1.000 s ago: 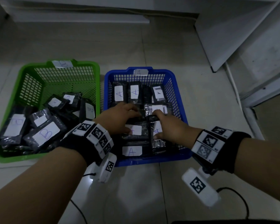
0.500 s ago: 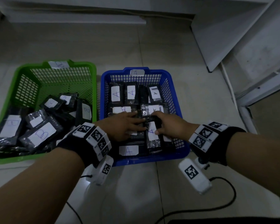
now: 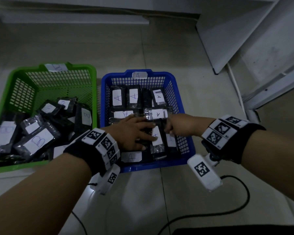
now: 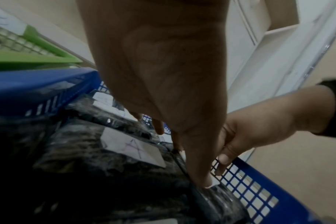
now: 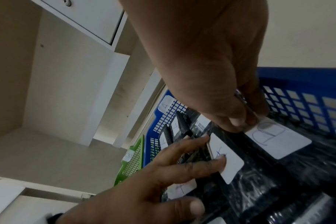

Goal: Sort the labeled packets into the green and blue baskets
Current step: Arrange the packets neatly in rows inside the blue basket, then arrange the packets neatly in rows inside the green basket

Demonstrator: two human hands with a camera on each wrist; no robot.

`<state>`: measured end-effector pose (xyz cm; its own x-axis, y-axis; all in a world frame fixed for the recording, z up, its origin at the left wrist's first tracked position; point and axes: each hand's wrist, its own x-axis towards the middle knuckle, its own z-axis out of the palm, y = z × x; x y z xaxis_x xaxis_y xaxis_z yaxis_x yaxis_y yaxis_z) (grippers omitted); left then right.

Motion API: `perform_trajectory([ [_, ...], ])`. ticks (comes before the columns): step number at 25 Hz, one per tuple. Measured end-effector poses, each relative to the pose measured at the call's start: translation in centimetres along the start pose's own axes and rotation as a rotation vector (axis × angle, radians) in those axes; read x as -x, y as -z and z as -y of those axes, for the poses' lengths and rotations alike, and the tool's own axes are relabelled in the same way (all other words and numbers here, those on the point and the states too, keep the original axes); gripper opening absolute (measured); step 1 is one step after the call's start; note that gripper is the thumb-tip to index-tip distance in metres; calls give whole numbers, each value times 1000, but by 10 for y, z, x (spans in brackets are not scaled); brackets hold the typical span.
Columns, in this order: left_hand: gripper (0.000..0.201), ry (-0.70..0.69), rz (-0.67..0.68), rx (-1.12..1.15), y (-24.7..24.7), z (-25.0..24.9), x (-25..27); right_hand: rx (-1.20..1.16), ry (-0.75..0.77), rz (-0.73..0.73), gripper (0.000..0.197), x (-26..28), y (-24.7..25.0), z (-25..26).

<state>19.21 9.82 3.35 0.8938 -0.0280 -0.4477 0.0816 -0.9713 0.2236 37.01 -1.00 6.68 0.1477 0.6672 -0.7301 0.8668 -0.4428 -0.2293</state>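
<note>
Nearest me, both my hands are down in the blue basket (image 3: 187,146), on the near-right part of its load. My left hand (image 3: 132,131) lies flat with straight fingers pressing on a packet marked A (image 3: 157,139); its fingertips (image 5: 220,161) touch that packet's white label. My right hand (image 3: 180,127) has its fingers curled, pinching the far end of the neighbouring packet (image 5: 276,141) just to the right, against the basket's right wall. That one's label looks like an A too, though the stroke is rough.

Both packets lie flat with their long axes running near to far, side by side. The A under my left hand reads upright from where I sit.

Farther back in the blue basket, more A packets sit in tidy rows, most lengthwise near to far, two turned crosswise. To the left, the green basket (image 3: 41,68) holds a loose heap of B packets at mixed angles.

I see no packets on the floor (image 3: 159,39) outside either basket, so I judge the sorting nearly done, with only tidying of these last A packets left.
</note>
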Motion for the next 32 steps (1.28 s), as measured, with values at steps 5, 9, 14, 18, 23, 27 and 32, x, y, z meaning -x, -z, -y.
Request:
perform_trajectory([
  [5, 48, 16, 43, 67, 8, -1, -3, 52, 41, -254, 46, -7, -5, -1],
  [9, 54, 91, -245, 170, 8, 13, 5, -85, 115, -228, 82, -10, -21, -1],
  [14, 76, 344, -218, 236, -3, 38, 15, -48, 106, -174, 70, -12, -19, -5],
  [18, 75, 330, -248, 266, -4, 37, 15, 1, 106, -259, 59, -18, -7, 1],
  [23, 65, 320, -271, 65, -2, 42, 26, 34, 177, -433, 63, -36, 1, 5],
  [27, 62, 319, -172, -105, -11, 35, 26, 82, 165, -357, 65, -48, -2, 6],
  [32, 60, 206, 26, -200, 35, 44, 41, 80, 168, -293, 51, -39, 18, 8],
])
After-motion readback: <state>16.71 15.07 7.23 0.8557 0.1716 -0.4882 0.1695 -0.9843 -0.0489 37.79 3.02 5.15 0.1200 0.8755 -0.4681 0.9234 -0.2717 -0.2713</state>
